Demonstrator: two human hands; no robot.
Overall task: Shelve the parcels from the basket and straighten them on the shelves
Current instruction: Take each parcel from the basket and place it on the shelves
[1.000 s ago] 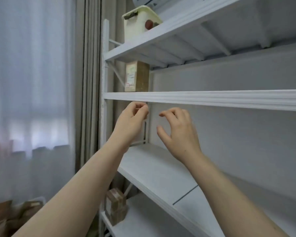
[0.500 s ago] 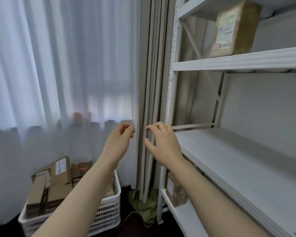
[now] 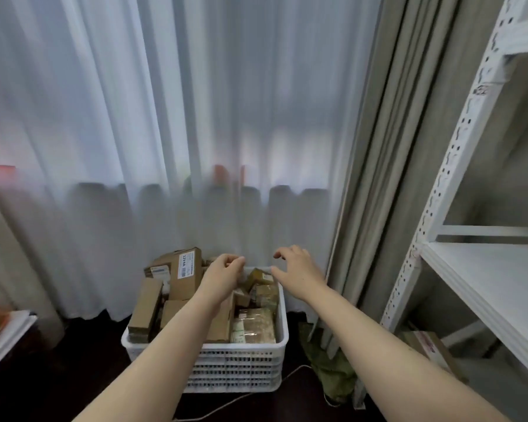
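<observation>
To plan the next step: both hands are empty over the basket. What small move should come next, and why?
Probably lower the right hand onto the small parcel just below it and grip it: neither it nor the left hand holds anything, and the basket is full.

One marking could be read: "12V4A", printed sideways in dark characters on the white label strip of the tall brown cardboard parcel, which stood upright at the back left of the white plastic lattice basket. Labels on the other parcels were too small or blurred to read.
</observation>
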